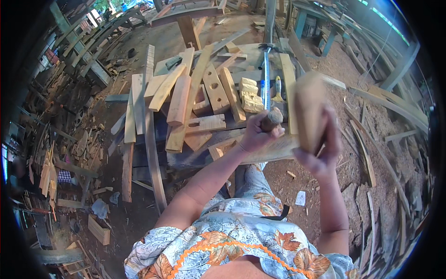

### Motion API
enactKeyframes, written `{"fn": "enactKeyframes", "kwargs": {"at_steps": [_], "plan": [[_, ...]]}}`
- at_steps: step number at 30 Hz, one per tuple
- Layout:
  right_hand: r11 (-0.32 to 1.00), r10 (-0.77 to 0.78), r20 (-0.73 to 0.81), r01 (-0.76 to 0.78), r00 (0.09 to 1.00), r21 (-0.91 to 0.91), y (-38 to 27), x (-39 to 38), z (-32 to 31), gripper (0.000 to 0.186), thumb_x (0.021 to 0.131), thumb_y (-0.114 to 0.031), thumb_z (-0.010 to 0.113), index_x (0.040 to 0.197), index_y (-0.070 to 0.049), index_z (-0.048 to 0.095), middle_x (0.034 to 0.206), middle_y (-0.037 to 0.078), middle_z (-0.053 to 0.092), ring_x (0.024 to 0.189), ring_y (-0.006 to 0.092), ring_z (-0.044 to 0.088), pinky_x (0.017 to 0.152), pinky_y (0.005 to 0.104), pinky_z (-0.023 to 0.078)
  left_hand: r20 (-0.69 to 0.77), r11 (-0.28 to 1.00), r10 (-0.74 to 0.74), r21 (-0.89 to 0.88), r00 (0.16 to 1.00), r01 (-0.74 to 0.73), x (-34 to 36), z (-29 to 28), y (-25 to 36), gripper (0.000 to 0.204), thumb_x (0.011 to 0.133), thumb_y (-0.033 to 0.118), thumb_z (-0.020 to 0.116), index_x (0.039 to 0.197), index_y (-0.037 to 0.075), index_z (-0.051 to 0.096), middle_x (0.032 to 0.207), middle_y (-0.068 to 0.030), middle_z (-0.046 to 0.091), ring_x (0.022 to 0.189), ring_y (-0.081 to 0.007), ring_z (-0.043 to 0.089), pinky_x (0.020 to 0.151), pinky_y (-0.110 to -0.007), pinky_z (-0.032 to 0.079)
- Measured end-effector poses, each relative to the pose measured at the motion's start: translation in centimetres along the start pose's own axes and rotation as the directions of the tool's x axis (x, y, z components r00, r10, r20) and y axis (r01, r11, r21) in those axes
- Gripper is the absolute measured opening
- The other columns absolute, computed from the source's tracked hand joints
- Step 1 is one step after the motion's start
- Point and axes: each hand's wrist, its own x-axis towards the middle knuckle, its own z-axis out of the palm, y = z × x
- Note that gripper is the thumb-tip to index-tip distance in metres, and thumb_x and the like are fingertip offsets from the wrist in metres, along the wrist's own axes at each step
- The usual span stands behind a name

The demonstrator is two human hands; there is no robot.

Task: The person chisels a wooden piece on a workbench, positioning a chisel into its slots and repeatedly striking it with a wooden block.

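Note:
My left hand [257, 134] is closed around a short round wooden handle [273, 118] with a battered, rough top end. Whatever extends below that handle is hidden. Off to the right, my right hand [323, 151] grips a thick wooden block [310, 109], raised and smeared by motion. Just beyond my left hand lies a yellowish notched wood piece [251, 96]. Beside it are a blue pen [262, 88], a long blue-and-white strip [266, 79] and a small brush [278, 88]. A board with round holes [216, 88] lies farther left.
The workbench [223, 160] carries several loose planks, among them a slotted piece [206, 123] and a long curved board [197, 88]. Planks lean at its left side [149, 139]. Scrap wood covers the ground on both sides. A blue-legged table [320, 23] stands at the far right.

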Motion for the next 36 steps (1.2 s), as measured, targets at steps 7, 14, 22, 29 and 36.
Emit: {"fn": "enactKeyframes", "kwargs": {"at_steps": [7,14,22,29,36], "plan": [[0.961,0.179,-0.002,-0.174,0.984,0.213,-1.4,0.5,-0.8,0.096,0.053,-0.026,0.078,0.137,0.004,0.044,0.121,0.017,0.055,0.109,0.0274,0.057,0.096,0.0363,0.042,-0.011,0.986,0.141,0.092,0.990,-0.139,0.1,0.9,-0.1,0.018,0.079,0.006,0.073,0.091,0.003,0.061,0.076,0.0055,0.056,0.068,-0.0018,0.045,0.059,-0.022,0.040],[0.858,0.461,0.141,-0.481,0.876,0.181,0.6,-1.8,-0.1,0.090,0.055,-0.018,0.076,0.138,0.001,0.044,0.117,0.013,0.055,0.113,0.0235,0.054,0.098,0.0336,0.042,-0.105,0.989,-0.047,0.132,0.993,0.061,-0.8,0.7,0.0,0.019,0.075,0.003,0.075,0.083,0.005,0.058,0.070,0.0076,0.052,0.064,-0.0006,0.043,0.054,-0.022,0.036],[0.583,0.797,0.050,-0.789,0.601,0.196,2.7,-5.3,0.0,0.090,0.054,-0.009,0.071,0.140,-0.002,0.043,0.112,0.013,0.059,0.100,0.0224,0.061,0.084,0.0329,0.051,-0.678,0.999,0.048,0.016,0.734,-0.050,0.1,-3.4,2.5,0.019,0.084,0.014,0.071,0.082,0.010,0.052,0.063,0.0024,0.053,0.051,-0.0069,0.052,0.046,-0.021,0.041],[0.701,0.698,-0.024,-0.676,0.715,0.227,2.8,-4.8,-1.3,0.095,0.051,-0.020,0.071,0.139,0.001,0.043,0.115,0.015,0.059,0.099,0.0222,0.061,0.085,0.0322,0.050,-0.483,0.996,0.074,-0.014,0.873,-0.092,1.1,-2.1,2.2,0.020,0.080,0.010,0.073,0.080,0.009,0.053,0.065,0.0019,0.056,0.052,-0.0042,0.052,0.047,-0.020,0.042],[0.669,0.724,0.028,-0.711,0.689,0.216,1.7,-4.2,-1.2,0.098,0.048,-0.020,0.076,0.138,0.002,0.044,0.120,0.015,0.058,0.112,0.0247,0.057,0.098,0.0352,0.043,-0.416,0.977,-0.174,-0.187,0.893,0.104,1.5,-1.3,1.1,0.018,0.079,0.006,0.072,0.080,0.008,0.054,0.064,0.0034,0.054,0.051,-0.0038,0.051,0.046,-0.020,0.041]]}}
